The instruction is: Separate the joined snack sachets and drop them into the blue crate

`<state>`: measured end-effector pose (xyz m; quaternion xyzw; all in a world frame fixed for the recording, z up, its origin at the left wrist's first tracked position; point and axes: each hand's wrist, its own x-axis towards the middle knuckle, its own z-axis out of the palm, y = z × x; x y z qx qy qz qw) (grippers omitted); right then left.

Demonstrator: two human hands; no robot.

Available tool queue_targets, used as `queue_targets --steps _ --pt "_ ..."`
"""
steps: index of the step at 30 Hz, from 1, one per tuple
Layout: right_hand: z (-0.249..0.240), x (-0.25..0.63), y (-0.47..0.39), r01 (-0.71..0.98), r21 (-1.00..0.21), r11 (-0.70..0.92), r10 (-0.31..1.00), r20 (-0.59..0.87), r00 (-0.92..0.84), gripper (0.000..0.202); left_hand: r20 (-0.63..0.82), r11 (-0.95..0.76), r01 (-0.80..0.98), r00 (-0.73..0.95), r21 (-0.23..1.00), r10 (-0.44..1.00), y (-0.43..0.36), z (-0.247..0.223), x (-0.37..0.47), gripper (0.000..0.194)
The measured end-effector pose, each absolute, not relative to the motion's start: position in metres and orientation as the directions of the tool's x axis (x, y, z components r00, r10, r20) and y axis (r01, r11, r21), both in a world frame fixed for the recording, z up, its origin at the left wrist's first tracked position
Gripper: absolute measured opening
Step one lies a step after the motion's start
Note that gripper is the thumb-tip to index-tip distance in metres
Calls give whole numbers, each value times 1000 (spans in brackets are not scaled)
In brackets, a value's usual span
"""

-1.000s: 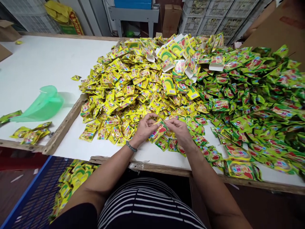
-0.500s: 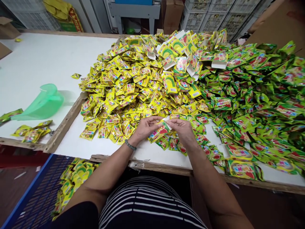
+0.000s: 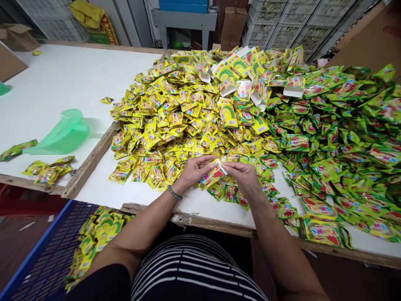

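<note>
Between both hands is a small printed candy box (image 3: 210, 177), yellow and green with a red fruit picture, its white end flap raised. My left hand (image 3: 194, 170) grips the box's left side, thumb on top. My right hand (image 3: 243, 174) pinches the white flap at the upper right end. What is inside the box is hidden. Small green candy packets (image 3: 231, 193) lie just below and right of the box. Beyond my hands rises a heap of yellow candy packets (image 3: 169, 121).
Flat printed boxes (image 3: 228, 113) lie on the heap, with green packets (image 3: 328, 125) piled to the right. A green plastic scoop (image 3: 64, 136) rests left of a wooden divider (image 3: 90, 163). Below the edge stands a blue crate (image 3: 40, 251) holding filled yellow boxes.
The view has shifted slightly, so the table appears a little further right. My hands stay on the box, with the right fingers still at its white flap.
</note>
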<state>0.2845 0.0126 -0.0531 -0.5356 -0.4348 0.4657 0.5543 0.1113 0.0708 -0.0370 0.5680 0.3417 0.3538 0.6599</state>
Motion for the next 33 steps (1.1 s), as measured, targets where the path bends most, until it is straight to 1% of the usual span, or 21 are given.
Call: queue_targets --steps 4,6,9,12,17,20,23,24,26,29,33 --pt "-55 284 12 -13 -1000 20 977 17 213 15 -47 100 -71 533 992 845 71 -36 110 42" --pt "-57 285 13 -43 -999 12 972 2 234 15 -63 131 -86 547 988 835 71 -36 110 43" --pt "-61 288 14 -97 -995 -18 976 -39 214 18 -65 141 -93 562 986 825 71 -34 109 44" --pt "-61 289 13 -39 -999 -21 979 -29 203 18 -46 112 -83 566 990 823 72 -32 108 43" --pt "-53 290 11 74 -995 71 985 82 150 12 -43 70 -30 534 997 845 72 -31 107 39" --pt "-50 292 10 84 -991 101 987 110 115 12 -23 56 -49 512 997 859 72 -32 108 36" --pt "-49 286 8 80 -992 99 989 107 98 15 -35 97 -95 512 991 859 73 -36 110 36" --pt "-48 282 7 108 -987 119 984 131 117 17 -43 111 -109 495 988 868 73 -37 111 37" --pt "-47 271 7 216 -961 170 959 212 187 20 -44 116 -142 433 983 900 72 -39 113 39" --pt "-45 255 8 364 -909 203 902 318 291 23 3 65 -163 389 985 921 71 -39 115 39" --pt "-45 246 11 376 -902 212 879 344 329 23 83 -36 -114 448 993 890 70 -39 118 32"
